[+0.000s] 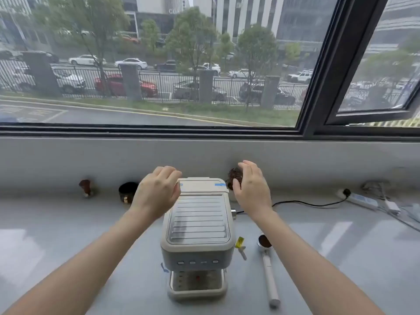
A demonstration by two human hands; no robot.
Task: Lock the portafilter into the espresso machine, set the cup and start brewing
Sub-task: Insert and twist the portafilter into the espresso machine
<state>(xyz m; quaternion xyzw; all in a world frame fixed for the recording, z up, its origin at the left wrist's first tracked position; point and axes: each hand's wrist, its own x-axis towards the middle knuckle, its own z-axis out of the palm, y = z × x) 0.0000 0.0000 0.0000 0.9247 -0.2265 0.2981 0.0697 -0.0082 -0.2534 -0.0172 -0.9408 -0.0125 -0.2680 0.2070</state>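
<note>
A cream espresso machine (197, 226) stands on the grey counter, its drip tray (197, 289) facing me. The portafilter (268, 264), filled with ground coffee, lies on the counter to the machine's right, its white handle pointing toward me. My left hand (156, 192) hovers at the machine's rear left corner, fingers curled and holding nothing. At the rear right corner my right hand (252, 189) is held up with its fingers apart, also holding nothing. I see no cup on the drip tray.
A wooden-topped tamper (85, 187) and a black ring-shaped cup (127, 192) stand by the back wall at left. A small pot with a dark plant (234, 178) sits behind my right hand. A black cable (306, 203) runs to a power strip (361, 200) at right.
</note>
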